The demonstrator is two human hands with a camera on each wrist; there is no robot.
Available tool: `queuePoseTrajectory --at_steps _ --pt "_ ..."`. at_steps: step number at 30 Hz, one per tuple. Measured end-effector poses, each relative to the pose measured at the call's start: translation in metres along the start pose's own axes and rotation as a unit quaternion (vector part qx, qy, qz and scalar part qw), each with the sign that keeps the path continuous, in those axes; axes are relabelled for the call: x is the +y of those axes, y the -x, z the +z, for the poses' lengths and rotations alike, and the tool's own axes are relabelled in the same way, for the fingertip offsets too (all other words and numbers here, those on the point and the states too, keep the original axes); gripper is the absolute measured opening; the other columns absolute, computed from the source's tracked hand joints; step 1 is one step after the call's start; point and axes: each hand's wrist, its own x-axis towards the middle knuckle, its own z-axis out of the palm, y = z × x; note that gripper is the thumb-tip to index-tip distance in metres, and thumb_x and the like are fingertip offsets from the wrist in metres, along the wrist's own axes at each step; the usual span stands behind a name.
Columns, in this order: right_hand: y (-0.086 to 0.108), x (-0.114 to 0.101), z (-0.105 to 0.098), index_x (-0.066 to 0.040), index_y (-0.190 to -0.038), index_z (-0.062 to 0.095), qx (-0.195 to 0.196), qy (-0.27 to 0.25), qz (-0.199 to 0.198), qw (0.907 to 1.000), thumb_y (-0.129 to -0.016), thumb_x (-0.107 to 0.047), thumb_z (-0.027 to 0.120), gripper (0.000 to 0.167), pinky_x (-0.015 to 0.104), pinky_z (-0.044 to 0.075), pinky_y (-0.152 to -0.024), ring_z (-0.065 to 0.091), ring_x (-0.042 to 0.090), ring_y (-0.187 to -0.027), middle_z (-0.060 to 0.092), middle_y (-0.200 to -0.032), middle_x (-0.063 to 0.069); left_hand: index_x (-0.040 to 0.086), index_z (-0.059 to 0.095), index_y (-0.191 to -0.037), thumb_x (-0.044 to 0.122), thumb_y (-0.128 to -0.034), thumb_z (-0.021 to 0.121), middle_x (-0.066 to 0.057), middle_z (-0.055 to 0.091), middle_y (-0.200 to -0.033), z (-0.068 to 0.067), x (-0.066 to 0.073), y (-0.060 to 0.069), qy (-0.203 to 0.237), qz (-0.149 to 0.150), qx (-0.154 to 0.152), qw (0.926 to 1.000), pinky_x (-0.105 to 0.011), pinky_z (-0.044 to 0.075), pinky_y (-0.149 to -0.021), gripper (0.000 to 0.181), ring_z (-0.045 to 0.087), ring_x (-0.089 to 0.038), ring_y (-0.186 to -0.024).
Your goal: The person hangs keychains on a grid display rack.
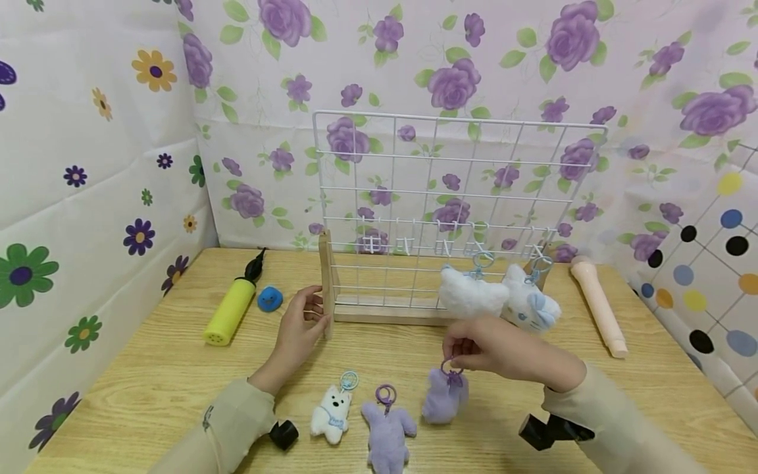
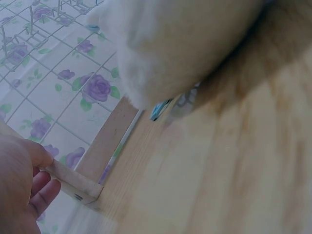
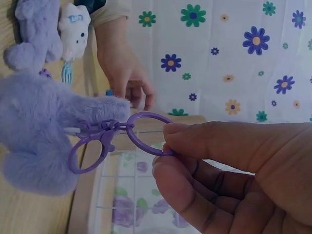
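My right hand (image 1: 494, 349) pinches the purple ring (image 3: 146, 134) of a purple plush keychain (image 1: 441, 398) between thumb and fingers. The plush hangs from it, with a purple clasp between. At the rack's left end, my left hand (image 1: 299, 329) grips the wooden post (image 1: 326, 283), thumb against the wood. The white wire rack (image 1: 438, 178) stands on a wooden base. Two white plush keychains, one (image 1: 470, 293) beside the other (image 1: 530, 303), hang from hooks at its right. Before me lie a white bear keychain (image 1: 331, 415) and another purple plush keychain (image 1: 387, 434).
A yellow pump (image 1: 231, 313) with a black nozzle and a small blue object (image 1: 269, 299) lie at the left. A pale pink tube-like object (image 1: 598, 306) lies at the right. Several hooks (image 1: 405, 245) hang along the grid. Patterned cloth (image 1: 83, 164) surrounds the wooden table (image 1: 154, 388).
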Motion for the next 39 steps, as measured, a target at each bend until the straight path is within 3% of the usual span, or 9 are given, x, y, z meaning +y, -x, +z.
queuePoseTrajectory --at_steps 14,21,27,33,39 --pt "-0.012 -0.007 -0.040 -0.015 -0.088 0.066 0.055 0.046 0.011 0.9974 -0.090 -0.018 0.067 0.004 0.020 0.050 -0.061 0.056 -0.001 -0.069 0.064 -0.081 -0.007 -0.002 0.046 -0.132 -0.009 -0.0820 0.068 -0.019 0.058 -0.108 -0.001 0.000 0.000 0.001 -0.004 -0.003 1.0000 -0.030 0.055 -0.075 0.055 0.060 -0.027 -0.090" --pt "-0.017 -0.008 -0.059 -0.012 -0.092 0.066 0.070 0.069 0.026 0.9948 -0.091 -0.011 0.065 0.002 0.021 0.053 -0.066 0.060 0.002 -0.074 0.066 -0.085 -0.005 -0.003 0.046 -0.132 -0.008 -0.0827 0.067 -0.019 0.058 -0.108 -0.001 0.002 0.000 0.005 -0.007 -0.007 0.9999 -0.033 0.055 -0.075 0.054 0.060 -0.027 -0.090" --pt "-0.022 -0.009 -0.071 -0.009 -0.093 0.067 0.079 0.063 0.032 0.9943 -0.089 -0.004 0.065 0.006 0.023 0.055 -0.067 0.064 0.011 -0.076 0.068 -0.085 0.000 -0.003 0.046 -0.132 -0.009 -0.0823 0.068 -0.020 0.058 -0.108 0.000 0.002 0.000 0.005 -0.009 -0.006 0.9999 -0.034 0.056 -0.076 0.054 0.060 -0.028 -0.090" --pt "-0.027 -0.008 -0.082 -0.009 -0.093 0.068 0.112 0.084 0.027 0.9898 -0.089 -0.003 0.065 0.007 0.023 0.053 -0.066 0.061 0.008 -0.074 0.068 -0.084 0.000 -0.003 0.046 -0.131 -0.009 -0.0823 0.067 -0.019 0.058 -0.108 0.000 0.002 0.000 0.002 -0.003 -0.005 1.0000 -0.032 0.056 -0.075 0.054 0.060 -0.027 -0.090" --pt "-0.032 -0.005 -0.091 -0.008 -0.094 0.067 0.133 0.072 0.035 0.9878 -0.090 -0.003 0.064 0.007 0.024 0.055 -0.070 0.065 0.012 -0.079 0.070 -0.089 0.003 -0.003 0.046 -0.131 -0.009 -0.0820 0.068 -0.019 0.059 -0.107 0.000 0.002 0.001 0.003 0.002 -0.002 1.0000 -0.034 0.056 -0.075 0.054 0.060 -0.027 -0.089"
